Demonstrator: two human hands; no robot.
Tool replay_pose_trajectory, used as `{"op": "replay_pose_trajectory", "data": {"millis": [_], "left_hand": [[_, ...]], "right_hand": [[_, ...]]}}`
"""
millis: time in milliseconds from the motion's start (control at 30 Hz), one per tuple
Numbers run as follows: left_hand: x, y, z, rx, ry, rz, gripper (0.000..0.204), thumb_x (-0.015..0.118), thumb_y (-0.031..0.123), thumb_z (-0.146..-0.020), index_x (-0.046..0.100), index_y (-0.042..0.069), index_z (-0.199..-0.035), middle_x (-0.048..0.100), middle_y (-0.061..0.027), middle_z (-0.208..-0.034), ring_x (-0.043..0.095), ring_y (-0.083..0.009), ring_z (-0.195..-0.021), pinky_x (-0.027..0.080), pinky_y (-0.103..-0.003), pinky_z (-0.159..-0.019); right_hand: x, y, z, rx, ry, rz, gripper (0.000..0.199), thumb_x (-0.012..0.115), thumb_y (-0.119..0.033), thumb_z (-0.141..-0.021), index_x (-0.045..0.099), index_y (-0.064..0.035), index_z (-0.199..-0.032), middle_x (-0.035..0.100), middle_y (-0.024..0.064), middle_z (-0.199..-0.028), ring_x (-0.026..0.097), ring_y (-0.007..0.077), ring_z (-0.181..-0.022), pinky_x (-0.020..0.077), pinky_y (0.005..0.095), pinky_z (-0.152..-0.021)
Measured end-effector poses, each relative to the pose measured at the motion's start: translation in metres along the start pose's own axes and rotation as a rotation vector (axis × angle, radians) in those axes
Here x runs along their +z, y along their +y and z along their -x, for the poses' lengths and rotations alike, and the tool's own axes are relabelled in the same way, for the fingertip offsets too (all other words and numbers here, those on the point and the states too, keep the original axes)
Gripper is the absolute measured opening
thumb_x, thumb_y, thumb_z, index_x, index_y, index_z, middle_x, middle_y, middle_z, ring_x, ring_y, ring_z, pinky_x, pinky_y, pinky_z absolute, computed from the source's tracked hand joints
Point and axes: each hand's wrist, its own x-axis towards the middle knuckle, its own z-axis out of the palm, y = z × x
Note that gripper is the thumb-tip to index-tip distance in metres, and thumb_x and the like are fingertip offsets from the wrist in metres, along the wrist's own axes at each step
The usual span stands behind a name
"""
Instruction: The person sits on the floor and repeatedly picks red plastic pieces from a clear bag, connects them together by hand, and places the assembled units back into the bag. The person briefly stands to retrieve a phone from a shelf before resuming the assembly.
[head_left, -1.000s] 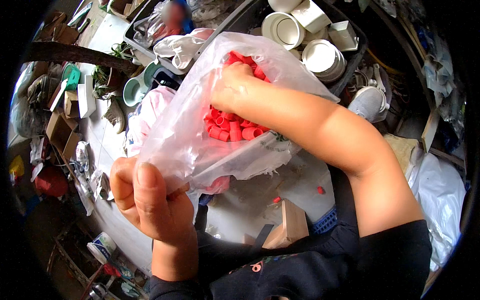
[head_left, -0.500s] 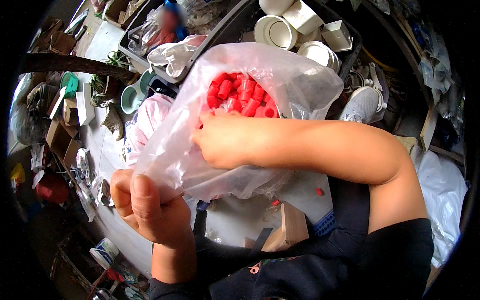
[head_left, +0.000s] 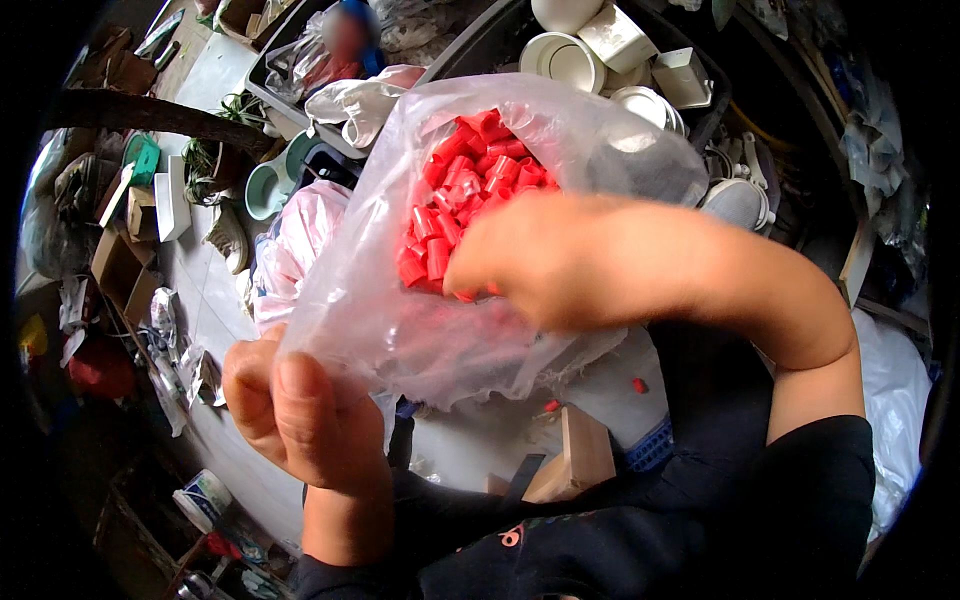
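Plastic bag: your cloudy clear plastic bag [head_left: 365, 225] is held with its mouth open toward you, its near-left corner drawn out toward your left hand.
Red fittings: the short tubular red fittings [head_left: 465, 175] lie heaped inside the bag, thickest toward its far edge and showing through the film near its near edge.
Left hand: your left hand [head_left: 308, 415] has its fingers folded in with the thumb pressed over them, pinching the bag's near-left corner.
Right hand: your right hand [head_left: 525, 265] is over the near-right side of the heap, blurred, its fingers bent downward. Bits of red show just under them; you can't tell from this view how far they are parted or whether they grip a fitting.
Loose pieces: two small red pieces lie on the floor beyond the bag's near edge, one red piece [head_left: 640, 385] near the blue basket [head_left: 652, 447], the other red piece [head_left: 551, 406] near the wooden block [head_left: 588, 448].
Progress at the bag: you have the mouth open and a corner secured, and the bulk of the visible fittings are inside. How much handling is finished, or remains, can't be judged from this view.
Grey tub: beyond the bag's far-right edge, the grey tub [head_left: 455, 52] carries white plastic fittings [head_left: 563, 64].
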Motion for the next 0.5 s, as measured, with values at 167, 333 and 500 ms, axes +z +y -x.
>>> {"op": "replay_pose_trajectory", "data": {"millis": [167, 333, 500], "left_hand": [[0.002, 0.004, -0.002, 0.006, 0.004, 0.042, 0.026, 0.055, 0.023, -0.08, 0.04, 0.007, -0.067, 0.048, -0.0044, -0.064, 0.042, -0.0101, -0.059, 0.035, -0.024, -0.059], [0.001, -0.003, -0.001, 0.07, 0.013, -0.006, 0.024, 0.054, 0.022, -0.08, 0.042, 0.005, -0.068, 0.048, -0.0043, -0.067, 0.043, -0.0103, -0.061, 0.036, -0.024, -0.062], [-0.005, -0.006, -0.005, 0.215, -0.101, -0.099, 0.013, 0.054, 0.012, -0.078, 0.044, 0.007, -0.084, 0.049, -0.0062, -0.071, 0.045, -0.0137, -0.063, 0.038, -0.026, -0.06]], "right_hand": [[-0.014, 0.024, 0.01, 0.163, 0.605, 0.221, 0.019, 0.048, -0.007, -0.077, 0.057, 0.0, -0.092, 0.058, 0.0172, -0.087, 0.056, 0.0319, -0.081, 0.0451, 0.0379, -0.072], [-0.018, 0.032, 0.012, 0.163, 0.654, 0.417, 0.017, 0.044, -0.012, -0.083, 0.053, 0.0017, -0.079, 0.055, 0.019, -0.075, 0.054, 0.034, -0.069, 0.0439, 0.0405, -0.064], [-0.018, 0.032, 0.011, 0.152, 0.693, 0.348, 0.017, 0.044, -0.012, -0.083, 0.052, 0.0013, -0.077, 0.055, 0.0198, -0.074, 0.053, 0.0354, -0.07, 0.0422, 0.0417, -0.063]]}}
